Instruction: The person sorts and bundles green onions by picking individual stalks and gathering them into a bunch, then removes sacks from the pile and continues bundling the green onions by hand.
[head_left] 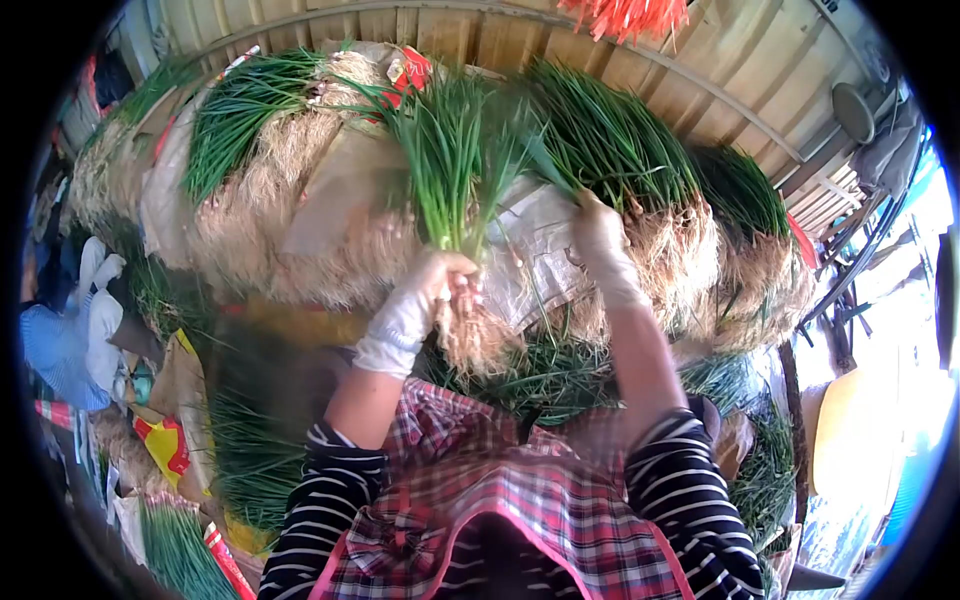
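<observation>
A bunch of green onions (445,170) stands upright in my gloved left hand (425,290), which is wrapped round the stems just above the roots. The tangled pale roots (475,335) hang below the fist. My gloved right hand (602,240) is raised to the right of the bunch, its fingers closed at the end of a green leaf (550,165) that slants up to the left. Some leaves of the bunch are blurred by motion. Behind my right hand lies a large pile of green onions (610,140), with roots toward me.
More green onions (250,110) lie on the left of the bench, beside brown sacking (345,185). Loose green leaves (560,385) are heaped before my apron. Another person's blue garment (65,345) shows at far left. Red strips (625,15) hang overhead by the corrugated wall (760,75).
</observation>
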